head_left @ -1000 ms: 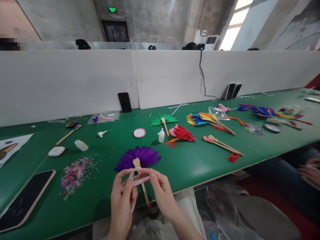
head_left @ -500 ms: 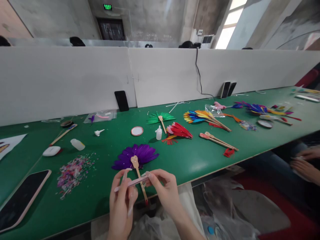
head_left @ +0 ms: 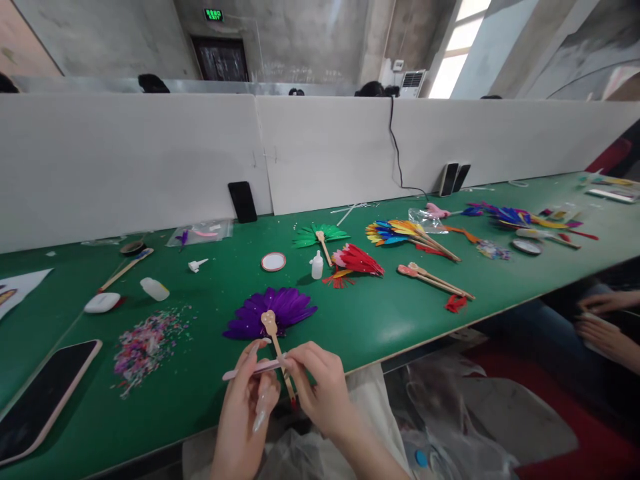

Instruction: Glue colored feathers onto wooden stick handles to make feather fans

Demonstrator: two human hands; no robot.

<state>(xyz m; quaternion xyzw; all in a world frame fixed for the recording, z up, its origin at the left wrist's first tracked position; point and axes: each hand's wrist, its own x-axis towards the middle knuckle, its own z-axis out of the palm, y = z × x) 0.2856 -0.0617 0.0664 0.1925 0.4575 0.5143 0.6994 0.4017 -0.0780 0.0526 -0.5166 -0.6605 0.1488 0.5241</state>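
Note:
Between my two hands is a slim pale pink stick [head_left: 255,369], held level above the table edge. My left hand [head_left: 249,400] pinches it near the middle, and my right hand [head_left: 316,385] grips its right end with thumb and fingers. Just beyond lies a purple feather fan [head_left: 295,309] with a wooden handle [head_left: 271,325]; the handle runs toward me behind the stick and its red tip shows between my hands. Loose colored flakes [head_left: 147,347] are heaped to the left.
The green table [head_left: 380,333] also bears a large phone [head_left: 45,407], white bottles [head_left: 317,267], a round lid [head_left: 273,261], a green fan [head_left: 306,236], red feathers [head_left: 357,259] and wooden sticks [head_left: 437,283]. Another person's hands [head_left: 607,333] are at the right.
The pink stick has shifted slightly left and my right hand has moved left along with it, its fingers drawn closer together. The things on the table have stayed in place.

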